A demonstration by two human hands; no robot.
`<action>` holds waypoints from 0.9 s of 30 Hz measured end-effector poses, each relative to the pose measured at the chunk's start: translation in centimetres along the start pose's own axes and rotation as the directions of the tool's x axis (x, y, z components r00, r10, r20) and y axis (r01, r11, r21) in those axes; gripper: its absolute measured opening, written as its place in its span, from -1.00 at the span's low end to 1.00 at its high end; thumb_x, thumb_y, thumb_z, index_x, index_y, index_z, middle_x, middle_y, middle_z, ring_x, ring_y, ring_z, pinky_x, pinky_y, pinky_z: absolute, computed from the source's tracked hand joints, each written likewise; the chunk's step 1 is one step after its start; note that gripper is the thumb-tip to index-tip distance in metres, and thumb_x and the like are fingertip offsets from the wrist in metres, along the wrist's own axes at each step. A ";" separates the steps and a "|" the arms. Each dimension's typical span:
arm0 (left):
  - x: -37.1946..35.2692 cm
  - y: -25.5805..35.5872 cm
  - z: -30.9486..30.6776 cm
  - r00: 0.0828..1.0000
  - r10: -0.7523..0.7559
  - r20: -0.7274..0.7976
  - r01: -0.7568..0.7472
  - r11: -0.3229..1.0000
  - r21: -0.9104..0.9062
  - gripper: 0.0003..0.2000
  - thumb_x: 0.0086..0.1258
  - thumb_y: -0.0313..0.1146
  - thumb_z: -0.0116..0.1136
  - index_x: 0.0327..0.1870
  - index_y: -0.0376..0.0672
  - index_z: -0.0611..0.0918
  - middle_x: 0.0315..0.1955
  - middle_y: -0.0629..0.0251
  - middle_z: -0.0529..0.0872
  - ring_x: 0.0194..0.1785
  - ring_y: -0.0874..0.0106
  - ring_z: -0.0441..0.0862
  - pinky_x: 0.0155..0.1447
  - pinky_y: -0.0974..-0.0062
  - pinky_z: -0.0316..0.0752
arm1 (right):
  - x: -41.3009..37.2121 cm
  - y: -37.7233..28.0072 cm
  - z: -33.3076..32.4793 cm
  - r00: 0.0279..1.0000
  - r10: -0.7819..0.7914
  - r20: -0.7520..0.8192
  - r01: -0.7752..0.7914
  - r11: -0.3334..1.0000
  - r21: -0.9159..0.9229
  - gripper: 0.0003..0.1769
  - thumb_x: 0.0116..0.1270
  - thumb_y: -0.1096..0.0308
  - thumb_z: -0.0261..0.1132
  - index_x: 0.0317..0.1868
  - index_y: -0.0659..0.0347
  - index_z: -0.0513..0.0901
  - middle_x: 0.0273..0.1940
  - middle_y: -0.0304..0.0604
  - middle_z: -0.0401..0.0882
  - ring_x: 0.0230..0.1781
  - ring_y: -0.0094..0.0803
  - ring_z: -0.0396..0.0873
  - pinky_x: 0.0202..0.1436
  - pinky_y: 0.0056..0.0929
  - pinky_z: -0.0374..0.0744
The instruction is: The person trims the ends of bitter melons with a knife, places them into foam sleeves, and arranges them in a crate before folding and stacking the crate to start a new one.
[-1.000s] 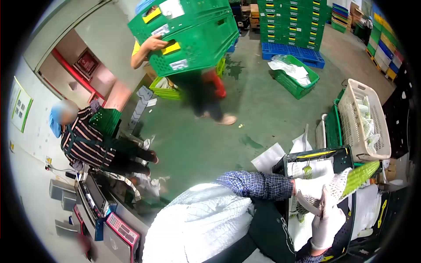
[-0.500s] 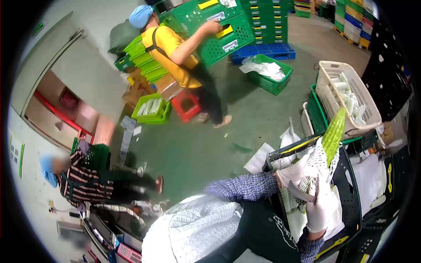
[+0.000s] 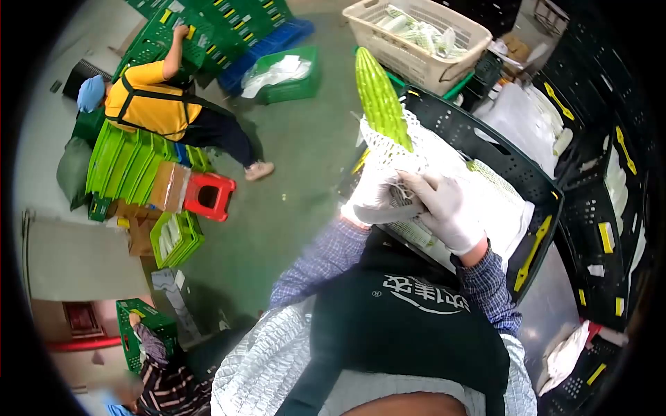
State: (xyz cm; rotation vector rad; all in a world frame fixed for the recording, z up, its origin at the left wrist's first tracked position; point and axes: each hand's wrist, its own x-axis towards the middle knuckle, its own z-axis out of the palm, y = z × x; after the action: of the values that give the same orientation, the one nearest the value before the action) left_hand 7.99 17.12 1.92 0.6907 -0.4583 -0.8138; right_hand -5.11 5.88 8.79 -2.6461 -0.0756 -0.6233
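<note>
A green bitter melon (image 3: pixel 383 97) points up and away from me, its lower end inside a white foam net sleeve (image 3: pixel 406 163). My left hand (image 3: pixel 372 191), in a white glove, is closed around the netted lower end. My right hand (image 3: pixel 452 211), also gloved, is closed on a knife whose curved blade (image 3: pixel 388 213) lies across toward the left hand; its handle is hidden in the palm. The right thumb and fingers touch the net edge. Beneath both hands is a black crate (image 3: pixel 510 156) with white sheets and netted melons (image 3: pixel 496 177) in it.
A cream basket (image 3: pixel 409 62) of netted melons stands beyond the crate. More black crates (image 3: pixel 596 243) are on the right. A green crate (image 3: pixel 305 83) and red stool (image 3: pixel 211 196) stand on the floor. One person (image 3: pixel 163 104) handles green crates; another (image 3: pixel 166 381) is lower left.
My view has turned right, so the room shifts left. Both hands still hold the melon and knife. The yellow-shirted person has moved close to the green crate stack; the other person's hand is on a crate.
</note>
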 end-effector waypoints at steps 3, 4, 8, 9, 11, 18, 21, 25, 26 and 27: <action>-0.6 1.3 0.7 0.998 -0.063 0.013 0.064 0.997 -0.046 -0.54 0.46 -0.40 0.22 0.34 -0.21 0.42 0.06 0.27 0.63 0.07 0.44 0.64 0.13 0.44 0.61 | -0.1 -0.1 1.1 0.989 -0.084 -0.121 0.090 0.995 0.045 -0.39 0.03 0.28 0.46 0.19 -0.05 0.63 -0.41 -0.31 0.51 -0.50 -0.30 0.56 -0.43 -0.35 0.51; -0.6 1.8 1.3 0.997 -0.075 0.018 0.076 0.996 -0.054 -0.54 0.42 -0.46 0.26 0.31 -0.23 0.44 0.05 0.27 0.63 0.08 0.44 0.63 0.15 0.44 0.61 | -0.2 -0.3 0.9 0.992 -0.074 -0.103 0.079 0.996 0.045 -0.35 -0.01 0.38 0.44 0.20 -0.01 0.63 -0.42 -0.30 0.51 -0.49 -0.31 0.56 -0.42 -0.35 0.51; -0.5 2.7 3.4 0.993 0.051 -0.107 -0.026 0.975 0.219 -0.52 0.42 -0.41 0.29 0.32 -0.23 0.43 0.07 0.27 0.63 0.09 0.46 0.62 0.15 0.47 0.59 | -0.4 -1.1 0.0 0.995 -0.056 -0.085 0.059 0.998 0.035 -0.30 -0.08 0.54 0.42 0.20 0.05 0.65 -0.44 -0.27 0.51 -0.49 -0.31 0.54 -0.40 -0.34 0.50; -0.3 2.6 3.6 0.988 0.108 -0.107 -0.080 0.967 0.240 -0.52 0.44 -0.37 0.28 0.32 -0.25 0.43 0.07 0.25 0.63 0.07 0.46 0.62 0.15 0.48 0.59 | -0.5 -1.2 0.1 0.994 -0.054 -0.092 0.057 0.998 0.032 -0.32 -0.07 0.52 0.43 0.19 0.05 0.66 -0.44 -0.26 0.52 -0.50 -0.30 0.55 -0.41 -0.33 0.49; 0.2 2.3 3.3 0.993 0.122 0.000 -0.117 0.949 0.292 -0.51 0.56 -0.33 0.10 0.42 -0.25 0.31 0.18 0.19 0.56 0.14 0.42 0.60 0.20 0.45 0.58 | -0.7 -1.1 0.0 0.991 -0.058 -0.119 0.059 0.998 0.004 -0.34 -0.06 0.49 0.43 0.18 0.05 0.66 -0.42 -0.23 0.55 -0.49 -0.27 0.56 -0.40 -0.33 0.50; -1.1 1.7 2.1 0.954 0.290 0.079 -0.279 0.758 0.590 -0.41 0.43 -0.47 0.28 0.43 -0.35 0.31 0.26 0.10 0.56 0.24 0.34 0.58 0.30 0.39 0.54 | -2.0 -2.2 0.6 0.986 -0.028 -0.163 0.011 0.995 -0.103 -0.37 0.05 0.18 0.46 0.22 -0.06 0.64 -0.36 -0.26 0.58 -0.47 -0.31 0.62 -0.40 -0.39 0.57; -0.8 0.9 1.6 0.920 0.346 0.186 -0.387 0.719 0.577 -0.37 0.35 -0.50 0.34 0.40 -0.40 0.32 0.28 0.02 0.55 0.27 0.32 0.58 0.31 0.38 0.54 | -3.2 -2.5 0.0 0.994 0.073 -0.079 -0.078 0.996 -0.053 -0.29 0.00 0.48 0.40 0.27 -0.08 0.61 -0.26 -0.20 0.62 -0.34 -0.20 0.61 -0.29 -0.36 0.58; -0.1 -0.3 0.7 0.947 0.296 0.123 -0.320 0.881 0.348 -0.39 0.24 -0.44 0.41 0.30 -0.39 0.42 0.18 -0.03 0.61 0.18 0.29 0.63 0.24 0.35 0.58 | -4.5 -2.5 -0.4 0.988 0.111 -0.111 -0.125 0.985 -0.123 -0.30 -0.04 0.49 0.42 0.22 -0.06 0.63 -0.20 -0.21 0.64 -0.30 -0.19 0.64 -0.24 -0.37 0.60; -0.1 -0.3 1.3 0.952 0.286 0.108 -0.305 0.913 0.272 -0.39 0.20 -0.39 0.45 0.27 -0.39 0.46 0.15 -0.04 0.63 0.15 0.28 0.64 0.21 0.35 0.59 | -4.8 -2.5 -0.5 0.985 0.120 -0.128 -0.136 0.983 -0.120 -0.31 -0.05 0.49 0.43 0.21 -0.05 0.64 -0.19 -0.22 0.65 -0.29 -0.19 0.64 -0.23 -0.37 0.61; 0.7 0.5 0.4 0.928 0.277 0.249 -0.368 0.786 0.496 -0.33 0.14 -0.26 0.51 0.24 -0.37 0.48 0.15 -0.03 0.62 0.16 0.25 0.63 0.17 0.32 0.61 | -5.0 -2.4 -0.6 0.981 0.129 -0.144 -0.146 0.982 -0.117 -0.32 -0.07 0.49 0.43 0.19 -0.05 0.65 -0.17 -0.23 0.66 -0.28 -0.18 0.65 -0.22 -0.37 0.61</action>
State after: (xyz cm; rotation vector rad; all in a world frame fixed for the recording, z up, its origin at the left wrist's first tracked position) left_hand 8.42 16.73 2.64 1.0328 -0.9521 -0.4054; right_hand -10.23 8.05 7.98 -2.6925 0.1915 -0.7818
